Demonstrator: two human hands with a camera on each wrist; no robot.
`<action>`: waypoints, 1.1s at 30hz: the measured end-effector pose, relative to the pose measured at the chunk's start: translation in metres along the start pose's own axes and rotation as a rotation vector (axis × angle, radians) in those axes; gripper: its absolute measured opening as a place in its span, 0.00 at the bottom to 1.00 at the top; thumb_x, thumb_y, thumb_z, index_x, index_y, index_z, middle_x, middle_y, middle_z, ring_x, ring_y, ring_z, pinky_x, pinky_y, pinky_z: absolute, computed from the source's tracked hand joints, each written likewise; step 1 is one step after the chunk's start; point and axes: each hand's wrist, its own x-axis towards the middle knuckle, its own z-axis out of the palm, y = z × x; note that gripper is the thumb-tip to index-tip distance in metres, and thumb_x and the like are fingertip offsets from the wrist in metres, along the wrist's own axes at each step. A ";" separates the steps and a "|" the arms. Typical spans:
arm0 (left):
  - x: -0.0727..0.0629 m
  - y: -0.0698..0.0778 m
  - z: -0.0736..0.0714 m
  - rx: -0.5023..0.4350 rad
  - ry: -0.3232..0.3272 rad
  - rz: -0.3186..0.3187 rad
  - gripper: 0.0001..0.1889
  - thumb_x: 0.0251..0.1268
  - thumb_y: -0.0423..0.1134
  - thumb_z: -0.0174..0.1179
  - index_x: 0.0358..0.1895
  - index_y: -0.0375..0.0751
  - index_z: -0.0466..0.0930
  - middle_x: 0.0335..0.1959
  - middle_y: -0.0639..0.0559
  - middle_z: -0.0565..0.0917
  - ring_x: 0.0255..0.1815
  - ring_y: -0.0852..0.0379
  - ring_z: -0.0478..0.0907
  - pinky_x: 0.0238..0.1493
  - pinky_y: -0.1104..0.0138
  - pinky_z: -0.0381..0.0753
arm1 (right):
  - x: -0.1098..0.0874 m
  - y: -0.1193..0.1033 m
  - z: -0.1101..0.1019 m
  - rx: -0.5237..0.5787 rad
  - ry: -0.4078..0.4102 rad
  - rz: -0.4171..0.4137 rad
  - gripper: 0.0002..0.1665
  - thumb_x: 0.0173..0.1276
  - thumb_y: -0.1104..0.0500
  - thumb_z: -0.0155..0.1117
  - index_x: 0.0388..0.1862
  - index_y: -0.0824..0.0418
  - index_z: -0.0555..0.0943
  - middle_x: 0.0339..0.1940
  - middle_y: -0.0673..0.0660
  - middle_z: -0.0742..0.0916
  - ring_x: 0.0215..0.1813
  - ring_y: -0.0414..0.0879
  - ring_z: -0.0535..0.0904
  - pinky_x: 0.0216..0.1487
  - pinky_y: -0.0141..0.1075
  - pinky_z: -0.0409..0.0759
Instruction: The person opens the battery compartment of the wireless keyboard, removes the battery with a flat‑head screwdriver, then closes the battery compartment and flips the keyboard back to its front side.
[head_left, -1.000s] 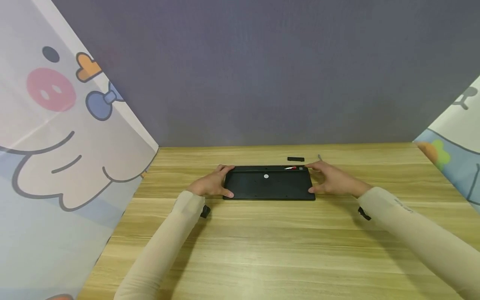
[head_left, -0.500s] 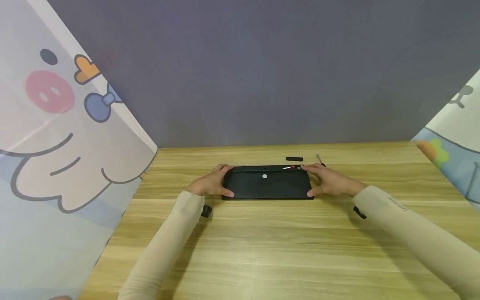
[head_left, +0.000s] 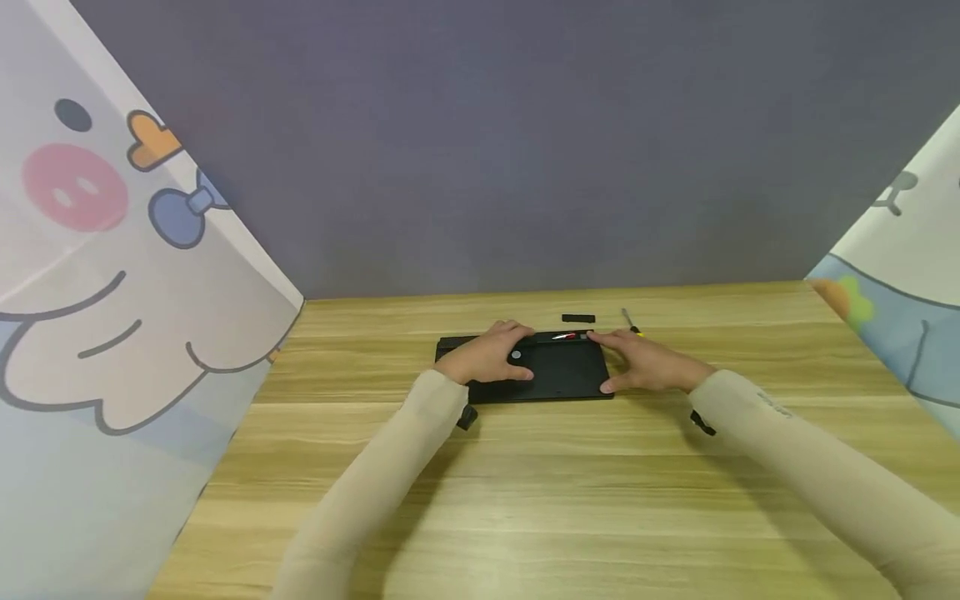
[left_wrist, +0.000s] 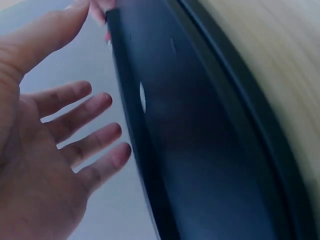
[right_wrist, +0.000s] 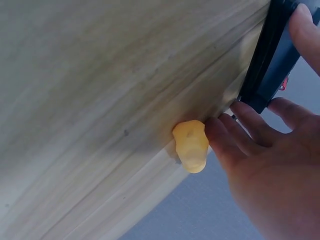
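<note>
A black keyboard (head_left: pixel 570 379) lies face down on the table, its underside with a round white sticker (head_left: pixel 516 355) showing. Along its raised back bar, near the right end, an open battery slot holds a small red and white item (head_left: pixel 564 337). My right hand (head_left: pixel 651 362) grips the right end, thumb at the front corner and fingertips at the back one. Over the left half reaches my left hand (head_left: pixel 487 354), and the left wrist view shows its fingers loosely extended beside the keyboard (left_wrist: pixel 190 125), holding nothing. Beyond my right fingers lies a screwdriver (head_left: pixel 627 318), its yellow handle (right_wrist: pixel 191 147) close to them.
Behind the keyboard lies a small black cover strip (head_left: pixel 578 318). A grey partition (head_left: pixel 525 167) rises from the back edge of the wooden table (head_left: pixel 570 500). Cartoon-printed panels (head_left: pixel 150 333) stand at the left and right sides.
My left hand has let go of the keyboard's left end and moved right, over its underside. The right hand keeps its grip on the right end. The view has shifted slightly.
</note>
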 end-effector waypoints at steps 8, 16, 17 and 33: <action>0.042 0.020 0.011 0.090 0.002 0.008 0.34 0.66 0.52 0.58 0.72 0.49 0.59 0.70 0.49 0.60 0.73 0.49 0.48 0.67 0.56 0.56 | 0.005 -0.005 0.002 0.003 -0.026 0.003 0.56 0.58 0.44 0.70 0.76 0.60 0.52 0.70 0.70 0.60 0.69 0.67 0.56 0.60 0.61 0.62; 0.054 0.024 0.008 0.120 0.006 0.007 0.28 0.71 0.46 0.53 0.72 0.48 0.61 0.64 0.51 0.65 0.66 0.52 0.57 0.62 0.61 0.62 | 0.007 -0.009 0.002 0.001 -0.022 -0.005 0.55 0.58 0.46 0.71 0.76 0.61 0.52 0.69 0.71 0.62 0.67 0.67 0.58 0.60 0.60 0.62; 0.055 0.024 0.008 0.118 0.009 0.009 0.27 0.71 0.46 0.53 0.71 0.49 0.62 0.63 0.52 0.65 0.64 0.52 0.58 0.61 0.61 0.63 | 0.006 -0.010 0.002 0.001 -0.020 -0.007 0.55 0.58 0.46 0.71 0.76 0.62 0.52 0.69 0.71 0.62 0.67 0.67 0.59 0.60 0.60 0.62; 0.064 0.025 0.011 0.063 0.042 0.027 0.19 0.74 0.40 0.49 0.65 0.55 0.69 0.60 0.56 0.67 0.58 0.56 0.61 0.59 0.62 0.64 | 0.002 -0.007 -0.001 -0.013 -0.013 0.018 0.55 0.58 0.45 0.71 0.76 0.62 0.53 0.69 0.71 0.62 0.67 0.68 0.58 0.60 0.61 0.62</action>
